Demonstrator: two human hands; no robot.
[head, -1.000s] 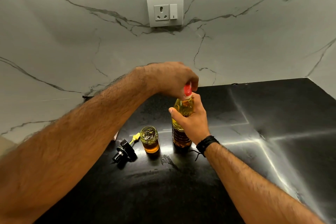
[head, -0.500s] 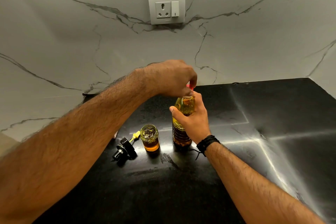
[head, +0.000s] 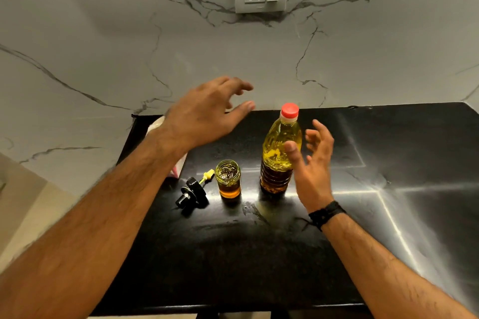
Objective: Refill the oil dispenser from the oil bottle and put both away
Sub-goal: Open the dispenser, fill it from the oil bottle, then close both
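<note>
Both hands, left [head: 207,114] and right [head: 312,163], spread empty beside capped oil bottle [head: 280,153], lidless dispenser [head: 229,179]

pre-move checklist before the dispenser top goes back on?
1. Red cap seated on clear plastic oil bottle: ok.
2. Bottle upright on black counter: ok.
3. Small glass dispenser jar upright, mouth open: ok.
4. Jar filled: not ok, oil sits low.
5. Black pump top with yellow tube in reach, lying beside jar: ok.
6. Left hand and right hand free: ok, both open.
</note>
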